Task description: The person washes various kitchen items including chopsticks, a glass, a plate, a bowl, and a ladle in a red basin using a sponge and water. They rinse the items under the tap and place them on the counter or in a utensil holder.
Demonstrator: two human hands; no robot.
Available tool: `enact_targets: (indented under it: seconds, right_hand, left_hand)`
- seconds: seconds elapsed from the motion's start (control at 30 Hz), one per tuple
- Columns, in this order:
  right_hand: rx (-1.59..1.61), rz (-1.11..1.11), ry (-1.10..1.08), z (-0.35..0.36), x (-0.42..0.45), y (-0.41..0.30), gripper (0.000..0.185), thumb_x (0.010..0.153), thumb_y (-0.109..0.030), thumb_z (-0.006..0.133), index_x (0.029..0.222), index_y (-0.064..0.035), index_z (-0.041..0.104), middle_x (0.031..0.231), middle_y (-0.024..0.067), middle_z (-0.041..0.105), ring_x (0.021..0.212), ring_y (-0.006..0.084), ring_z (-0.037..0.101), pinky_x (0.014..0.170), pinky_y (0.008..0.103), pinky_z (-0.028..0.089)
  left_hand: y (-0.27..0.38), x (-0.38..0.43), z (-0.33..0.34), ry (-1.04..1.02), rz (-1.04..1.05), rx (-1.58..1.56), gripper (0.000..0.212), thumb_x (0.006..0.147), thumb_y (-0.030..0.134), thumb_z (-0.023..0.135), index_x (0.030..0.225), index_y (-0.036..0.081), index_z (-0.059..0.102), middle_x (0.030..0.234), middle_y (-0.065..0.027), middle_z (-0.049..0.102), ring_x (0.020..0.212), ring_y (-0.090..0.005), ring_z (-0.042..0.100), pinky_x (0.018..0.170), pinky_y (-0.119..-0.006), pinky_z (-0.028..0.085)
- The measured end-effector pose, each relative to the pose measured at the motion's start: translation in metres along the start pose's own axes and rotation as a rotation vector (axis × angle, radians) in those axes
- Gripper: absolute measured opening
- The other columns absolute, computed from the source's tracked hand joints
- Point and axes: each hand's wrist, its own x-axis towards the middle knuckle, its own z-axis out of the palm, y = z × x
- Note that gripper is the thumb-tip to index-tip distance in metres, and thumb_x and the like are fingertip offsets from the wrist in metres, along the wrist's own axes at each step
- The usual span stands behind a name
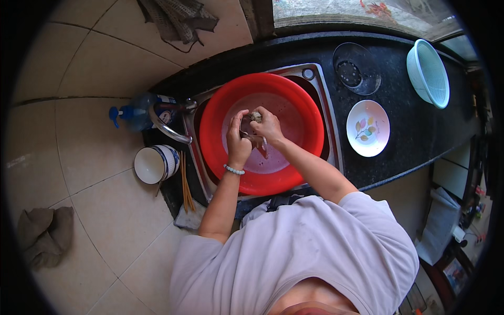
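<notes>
Both hands are over a red plastic basin [214, 153] that sits in a steel sink [334, 145] and contains cloudy, sudsy water [275, 108]. My left hand [239, 138], a beaded bracelet at its wrist, grips a glossy, partly see-through item [258, 142]. Its exact kind is unclear because my fingers cover much of it. Pinched in my right hand [269, 125] is a small greyish scrubbing pad or cloth [256, 116], close against that item. Left of the basin a chrome faucet [169, 130] curves beside the sink rim.
A blue pump bottle [141, 112], white-and-blue bowls [151, 164] and wooden chopsticks [186, 183] stand or lie at the left. On the black countertop [409, 130] at the right are a clear glass bowl [356, 69], a leaf-patterned white bowl [368, 128] and a tilted pale-green basket [427, 75].
</notes>
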Motion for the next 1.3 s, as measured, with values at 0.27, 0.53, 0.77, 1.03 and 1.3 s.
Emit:
enact_targets:
  seconds: [0.27, 0.53, 0.77, 1.03, 1.3]
  right_hand:
    - [-0.183, 0.215, -0.312, -0.021, 0.008, 0.049, 0.04, 0.07, -0.023, 0.063, 0.104, -0.0039, 0.057, 0.109, 0.022, 0.055, 0.094, 0.0346, 0.058, 0.079, 0.0412, 0.047]
    - [0.365, 0.248, -0.302, 0.007, 0.0, 0.067, 0.042, 0.075, -0.01, 0.056, 0.115, -0.0049, 0.044, 0.082, 0.0131, 0.059, 0.076, 0.0252, 0.059, 0.065, 0.0351, 0.048]
    - [-0.408, -0.625, -0.118, 0.012, -0.001, 0.048, 0.022, 0.072, -0.008, 0.058, 0.091, -0.0039, 0.048, 0.096, 0.0183, 0.046, 0.083, 0.0382, 0.055, 0.07, 0.0431, 0.049]
    - [-0.1, -0.294, -0.246, 0.023, -0.02, 0.038, 0.023, 0.07, -0.011, 0.061, 0.09, -0.0033, 0.052, 0.095, 0.0175, 0.047, 0.084, 0.0382, 0.054, 0.068, 0.0457, 0.048]
    - [-0.497, -0.678, 0.008, 0.001, 0.0, 0.033, 0.019, 0.072, -0.009, 0.057, 0.089, -0.0066, 0.049, 0.093, 0.0143, 0.047, 0.081, 0.0311, 0.057, 0.064, 0.0366, 0.051]
  left_hand:
    - [-0.069, -0.013, -0.004, 0.181, -0.079, 0.105, 0.055, 0.067, -0.012, 0.03, 0.116, 0.002, 0.05, 0.115, -0.0157, 0.053, 0.109, -0.0302, 0.05, 0.095, -0.037, 0.038]
    - [-0.086, -0.008, -0.013, 0.232, -0.29, 0.046, 0.053, 0.069, -0.008, 0.032, 0.119, 0.001, 0.047, 0.119, -0.0167, 0.051, 0.113, -0.0281, 0.048, 0.099, -0.035, 0.034]
    - [-0.086, -0.019, 0.014, 0.112, -0.201, -0.165, 0.043, 0.077, -0.002, 0.038, 0.118, 0.0, 0.049, 0.116, -0.0117, 0.053, 0.11, -0.0213, 0.049, 0.099, -0.032, 0.035]
    - [-0.071, 0.001, 0.002, 0.236, -0.136, -0.026, 0.052, 0.066, -0.012, 0.031, 0.111, 0.0, 0.055, 0.111, -0.0156, 0.057, 0.108, -0.0255, 0.052, 0.098, -0.034, 0.037]
    - [-0.082, 0.001, 0.003, 0.044, -0.071, -0.049, 0.053, 0.064, -0.01, 0.03, 0.109, -0.002, 0.056, 0.108, -0.0164, 0.059, 0.105, -0.0261, 0.055, 0.095, -0.034, 0.039]
